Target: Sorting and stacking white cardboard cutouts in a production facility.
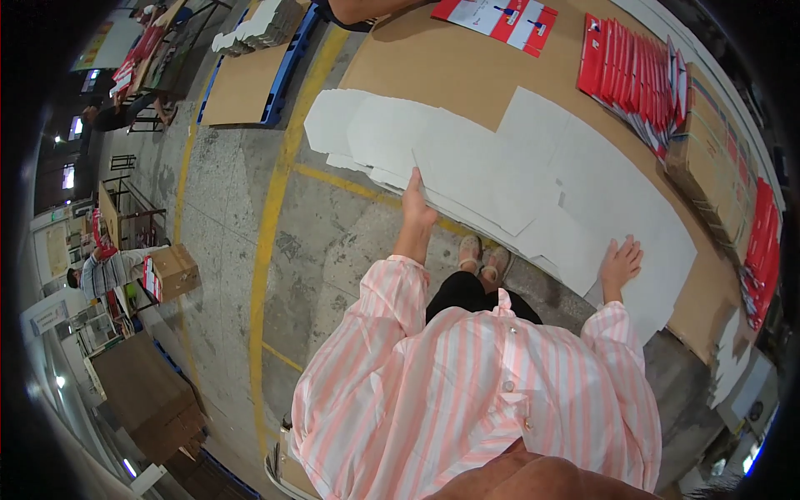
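Observation:
Large white cardboard sheets (475,162) with cut, stepped edges lie stacked and overlapping along the near side of the brown-topped table. My left hand (417,210) is at their near edge, its visible fingers stretched out straight along a raised flap; some of its fingers are hidden. My right hand (621,265) rests on top of the sheets farther right. Its fingers are spread, and it grips nothing.
Brown board (417,62) covers the table beyond the sheets. Red-and-white folded packages (629,71) stand in a row at the far right, beside a strapped carton (708,162). Another person's arm (367,8) reaches in at the far edge. A blue pallet (279,92) is left.

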Demonstrator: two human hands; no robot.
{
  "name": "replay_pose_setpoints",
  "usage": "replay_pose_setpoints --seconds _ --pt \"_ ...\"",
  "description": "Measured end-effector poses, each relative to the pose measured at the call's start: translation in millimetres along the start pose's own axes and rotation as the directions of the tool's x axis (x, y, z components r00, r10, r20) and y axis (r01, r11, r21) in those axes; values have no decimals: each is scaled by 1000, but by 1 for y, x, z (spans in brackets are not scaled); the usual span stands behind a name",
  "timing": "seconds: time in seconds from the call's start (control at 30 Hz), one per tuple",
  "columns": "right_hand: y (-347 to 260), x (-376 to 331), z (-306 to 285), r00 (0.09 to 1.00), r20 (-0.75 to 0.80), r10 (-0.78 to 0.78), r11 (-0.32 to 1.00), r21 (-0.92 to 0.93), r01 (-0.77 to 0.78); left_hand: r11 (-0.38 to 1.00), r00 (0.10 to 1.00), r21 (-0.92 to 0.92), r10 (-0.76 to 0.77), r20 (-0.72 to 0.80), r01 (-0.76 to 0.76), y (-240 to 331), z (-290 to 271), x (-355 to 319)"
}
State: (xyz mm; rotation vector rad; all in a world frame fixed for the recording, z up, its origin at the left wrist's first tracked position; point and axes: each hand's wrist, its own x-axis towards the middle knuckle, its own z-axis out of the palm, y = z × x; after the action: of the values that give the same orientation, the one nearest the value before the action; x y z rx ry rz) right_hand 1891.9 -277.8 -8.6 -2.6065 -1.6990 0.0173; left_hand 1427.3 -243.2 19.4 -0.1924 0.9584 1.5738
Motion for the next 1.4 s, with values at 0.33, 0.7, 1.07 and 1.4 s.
replay_pose_setpoints --seconds 0.33,0.7,1.07,1.4 --pt "21 5 6 994 -64 -90 995 35 92 921 962 374 194 -190 -112 -15 14 1" --pt "0 -1 -14 1000 -2 8 998 60 -8 863 919 486 296 -259 -140 -13 7 8" --pt "15 4 6 998 -62 -22 996 -89 16 867 949 498 150 -278 9 -12 -20 34" --pt "-2 0 1 996 -82 -41 999 -18 40 648 824 636 565 -33 -419 -18 -11 4"
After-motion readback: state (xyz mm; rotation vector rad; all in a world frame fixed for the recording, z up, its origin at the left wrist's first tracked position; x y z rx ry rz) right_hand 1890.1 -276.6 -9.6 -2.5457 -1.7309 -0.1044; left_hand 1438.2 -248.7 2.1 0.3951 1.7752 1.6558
